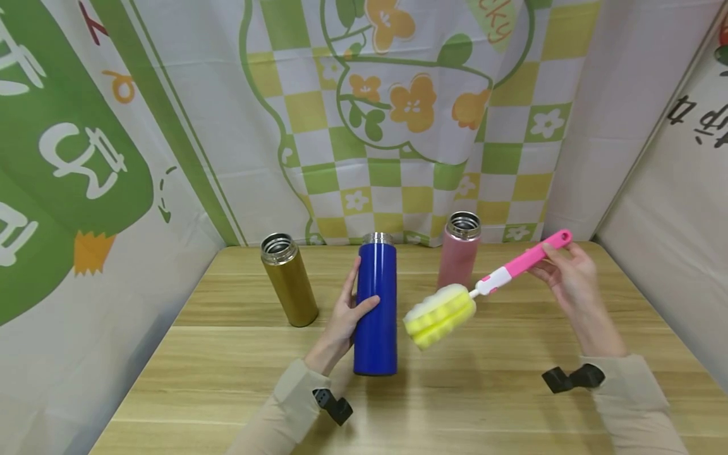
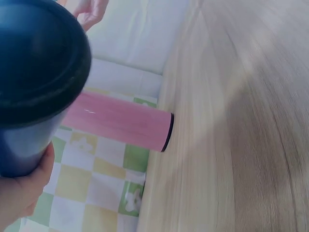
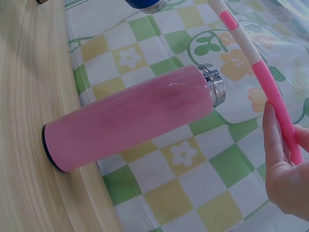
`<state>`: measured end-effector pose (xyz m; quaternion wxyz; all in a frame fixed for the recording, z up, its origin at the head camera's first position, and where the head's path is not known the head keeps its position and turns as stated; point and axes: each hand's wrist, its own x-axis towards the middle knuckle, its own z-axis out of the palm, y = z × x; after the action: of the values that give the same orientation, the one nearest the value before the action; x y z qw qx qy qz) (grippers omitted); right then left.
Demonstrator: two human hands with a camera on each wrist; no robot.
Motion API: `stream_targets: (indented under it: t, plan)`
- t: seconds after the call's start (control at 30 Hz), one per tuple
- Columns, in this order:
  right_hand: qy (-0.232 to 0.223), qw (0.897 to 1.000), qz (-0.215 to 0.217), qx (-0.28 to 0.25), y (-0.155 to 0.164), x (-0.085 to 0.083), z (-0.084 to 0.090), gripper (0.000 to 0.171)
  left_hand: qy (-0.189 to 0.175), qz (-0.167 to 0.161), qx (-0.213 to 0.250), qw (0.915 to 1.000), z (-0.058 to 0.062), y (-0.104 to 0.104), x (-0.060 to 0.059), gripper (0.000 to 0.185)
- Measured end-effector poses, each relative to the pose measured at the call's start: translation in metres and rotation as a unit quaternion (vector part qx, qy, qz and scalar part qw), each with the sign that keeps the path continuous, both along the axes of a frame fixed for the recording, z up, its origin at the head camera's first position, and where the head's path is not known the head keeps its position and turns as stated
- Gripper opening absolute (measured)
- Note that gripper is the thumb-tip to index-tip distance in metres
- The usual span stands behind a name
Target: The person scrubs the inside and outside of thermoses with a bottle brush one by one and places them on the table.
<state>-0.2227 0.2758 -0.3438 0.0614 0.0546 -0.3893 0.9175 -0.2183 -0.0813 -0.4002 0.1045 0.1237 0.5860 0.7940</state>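
Blue bottle [image 1: 375, 309] and sponge brush [image 1: 493, 279] are what we have in play, and we judge the step in hand to be bringing the two together, the brush not yet inside. Reading from the left, a gold bottle [image 1: 291, 284] stands uncapped on the surface [image 1: 466, 404], clear of our grip. Just to its right our left hand [image 1: 341, 316] is wrapped round the blue bottle, fingers along its left side and thumb across the front, holding it up off the surface in the middle; its bare steel neck [image 1: 378, 238] is uppermost, though we can't see into the mouth. Beside its lower half, apart from it, hangs the yellow and white sponge head [image 1: 440, 316], well below the neck. As we judge it, the next move calls for lifting that sponge and lining it up with the neck while we keep the bottle steady. Beyond the brush, on the far side, a pink bottle [image 1: 458, 259] stands uncapped. Farthest right, our right hand [image 1: 571, 281] pinches the pink handle [image 1: 531, 258] near its end, thumb and fingers closed lightly on either side.
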Motion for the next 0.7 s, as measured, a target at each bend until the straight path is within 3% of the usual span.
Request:
stream_targets:
  t: [0.33, 0.5, 0.7]
  plan:
    - [0.018, 0.999, -0.010, -0.026, 0.002, -0.003, 0.004, 0.010, 0.009, 0.031, -0.043, 0.9986, -0.003, -0.001, 0.001, 0.073]
    - [0.034, 0.998, -0.023, -0.045, 0.000, -0.008, 0.009, 0.008, 0.024, 0.029, -0.027, 0.9990, -0.007, -0.004, 0.001, 0.073]
    - [0.040, 0.996, -0.051, -0.057, -0.004, -0.015, 0.019, 0.009, 0.036, -0.004, 0.012, 0.9993, -0.006, -0.005, 0.002, 0.070]
